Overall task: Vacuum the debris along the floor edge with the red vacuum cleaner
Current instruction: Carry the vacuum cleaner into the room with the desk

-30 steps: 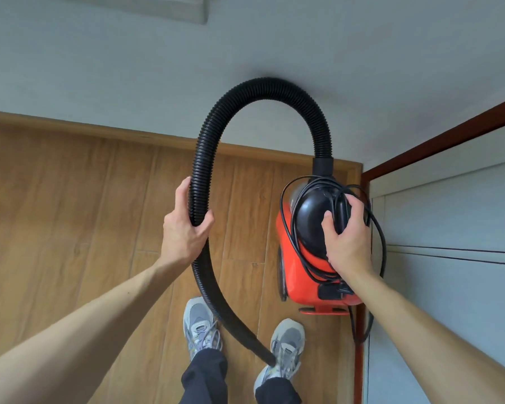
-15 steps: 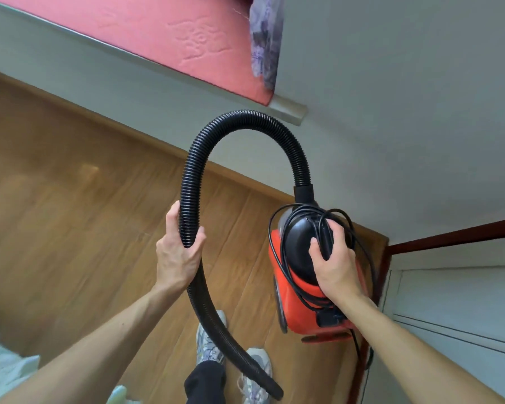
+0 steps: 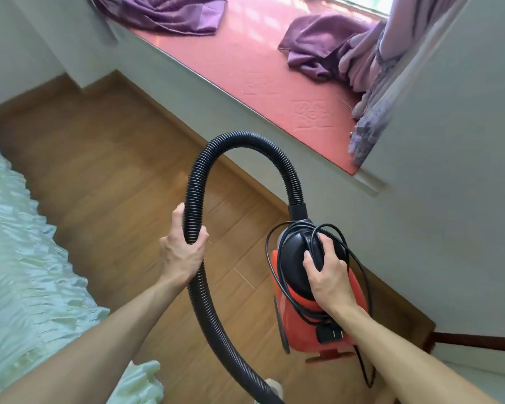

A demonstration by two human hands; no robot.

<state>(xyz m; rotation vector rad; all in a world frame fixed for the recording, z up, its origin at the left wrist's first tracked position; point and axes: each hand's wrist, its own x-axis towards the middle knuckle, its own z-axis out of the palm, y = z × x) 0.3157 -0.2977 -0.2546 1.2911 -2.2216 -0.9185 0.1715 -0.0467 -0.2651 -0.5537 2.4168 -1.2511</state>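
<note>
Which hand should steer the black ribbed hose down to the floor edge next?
Left. The left hand grips the black ribbed hose mid-length, so it can likely aim the free end. The right hand is occupied gripping the black top of the red vacuum cleaner.

A strip of bare wooden floor [image 3: 114,176] lies open between the bed [image 3: 18,272] on the left and the low wall [image 3: 187,97] under the red sill [image 3: 260,68] — the hose [image 3: 239,137] arches across its near end, with the vacuum cleaner [image 3: 303,330] near the wall.
</note>
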